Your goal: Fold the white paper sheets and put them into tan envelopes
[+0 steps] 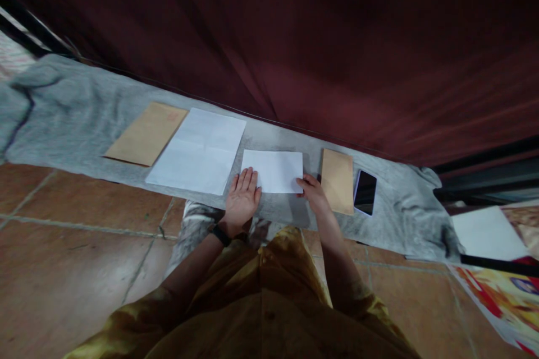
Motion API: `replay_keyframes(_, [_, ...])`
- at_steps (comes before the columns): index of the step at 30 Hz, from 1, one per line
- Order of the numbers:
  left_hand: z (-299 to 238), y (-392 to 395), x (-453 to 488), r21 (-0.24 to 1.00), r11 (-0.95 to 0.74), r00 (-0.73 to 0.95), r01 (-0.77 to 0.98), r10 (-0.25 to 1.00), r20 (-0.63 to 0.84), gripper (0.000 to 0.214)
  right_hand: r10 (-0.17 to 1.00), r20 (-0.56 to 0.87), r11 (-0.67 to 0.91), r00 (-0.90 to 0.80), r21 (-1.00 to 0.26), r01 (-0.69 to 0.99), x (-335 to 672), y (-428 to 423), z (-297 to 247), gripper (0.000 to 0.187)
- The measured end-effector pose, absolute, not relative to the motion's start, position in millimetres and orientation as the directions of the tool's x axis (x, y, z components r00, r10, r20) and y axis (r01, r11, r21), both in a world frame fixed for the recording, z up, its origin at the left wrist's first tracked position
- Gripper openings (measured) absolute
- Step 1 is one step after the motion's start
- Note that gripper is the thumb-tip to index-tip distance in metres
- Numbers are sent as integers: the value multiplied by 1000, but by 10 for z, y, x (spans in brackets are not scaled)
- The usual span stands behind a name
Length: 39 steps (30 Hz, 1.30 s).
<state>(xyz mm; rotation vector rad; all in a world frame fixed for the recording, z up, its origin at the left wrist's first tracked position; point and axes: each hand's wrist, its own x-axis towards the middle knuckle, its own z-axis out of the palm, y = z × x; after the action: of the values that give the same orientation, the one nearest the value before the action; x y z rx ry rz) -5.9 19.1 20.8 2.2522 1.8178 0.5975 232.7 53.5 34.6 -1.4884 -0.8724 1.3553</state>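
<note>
A small folded white paper (273, 171) lies on a grey cloth (84, 112) spread on the floor. My left hand (242, 197) rests flat at the paper's near left corner, fingers stretched out together. My right hand (312, 190) is at the paper's near right corner, fingers curled and pinching its edge. Left of it lies a larger unfolded white sheet (197, 151) with crease lines, and beyond that a large brown envelope (146, 133). A small brown envelope (337, 180) lies just right of my right hand.
A black phone (365, 192) lies on the cloth right of the small envelope. A dark red curtain (315, 39) hangs behind the cloth. Brown floor tiles (76, 235) lie in front. White paper (488, 233) and a colourful printed sheet (505, 297) are at the right.
</note>
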Motion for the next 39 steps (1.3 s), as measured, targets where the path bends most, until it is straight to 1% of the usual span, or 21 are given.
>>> replay_keyframes(2, [223, 204, -67, 399, -230, 169, 888, 968, 184, 57, 918, -362, -333, 162, -926, -179, 2308, 454, 343, 33])
replay_keyframes(4, [245, 219, -77, 415, -223, 160, 882, 970, 181, 58, 903, -362, -298, 230, -915, -271, 2268, 359, 342, 32])
replay_keyframes(7, [280, 229, -83, 446, -213, 147, 869, 973, 177, 60, 854, -351, -172, 385, -888, -427, 2154, 188, 343, 29])
replay_keyframes(9, [292, 221, -70, 470, -222, 155, 854, 972, 177, 60, 830, -380, -118, 408, -835, -537, 2048, 65, 340, 28])
replay_keyframes(11, [291, 203, -37, 512, -241, 171, 824, 969, 180, 59, 841, -427, -145, 333, -770, -621, 1927, -47, 333, 27])
replay_keyframes(15, [283, 160, 56, 668, -254, 186, 699, 967, 173, 53, 871, -468, -264, 150, -702, -662, 1692, -184, 321, 22])
replay_keyframes(17, [301, 152, 91, 753, -219, 168, 620, 975, 146, 50, 875, -477, -303, 78, -668, -680, 1599, -199, 328, 16])
replay_keyframes(21, [375, 194, 114, 877, -70, 65, 476, 997, 45, 48, 868, -493, -389, -61, -598, -701, 1465, -165, 346, 7])
replay_keyframes(24, [403, 259, 106, 930, 45, -26, 364, 999, -38, 48, 846, -521, -433, -114, -545, -718, 1373, -124, 331, 6])
replay_keyframes(27, [374, 318, 78, 959, 134, -100, 250, 989, -112, 48, 816, -548, -493, -185, -491, -718, 1284, -102, 327, 5])
replay_keyframes(29, [340, 342, 36, 959, 152, -132, 238, 984, -123, 44, 779, -553, -580, -295, -460, -672, 1256, -116, 361, 6])
replay_keyframes(31, [313, 350, -22, 948, 149, -135, 281, 984, -115, 44, 719, -543, -686, -435, -448, -574, 1272, -153, 432, 12])
replay_keyframes(33, [297, 346, -84, 928, 147, -118, 342, 987, -113, 46, 672, -511, -740, -536, -488, -463, 1333, -193, 520, 20])
replay_keyframes(34, [292, 342, -111, 917, 139, -110, 374, 988, -105, 46, 681, -486, -727, -547, -536, -429, 1377, -203, 561, 25])
replay_keyframes(35, [288, 339, -134, 904, 125, -104, 408, 990, -90, 45, 716, -460, -685, -525, -605, -405, 1428, -200, 595, 27])
replay_keyframes(36, [282, 338, -153, 890, 103, -98, 443, 993, -66, 44, 774, -434, -614, -461, -692, -381, 1485, -180, 620, 27])
replay_keyframes(37, [274, 341, -167, 876, 77, -89, 476, 995, -39, 43, 849, -392, -508, -354, -790, -343, 1546, -142, 634, 26])
replay_keyframes(38, [264, 347, -178, 861, 49, -77, 506, 997, -12, 42, 915, -337, -389, -222, -883, -262, 1610, -87, 637, 25])
replay_keyframes(39, [252, 356, -187, 847, 26, -63, 531, 998, 8, 42, 961, -264, -273, -86, -953, -127, 1675, -19, 629, 22])
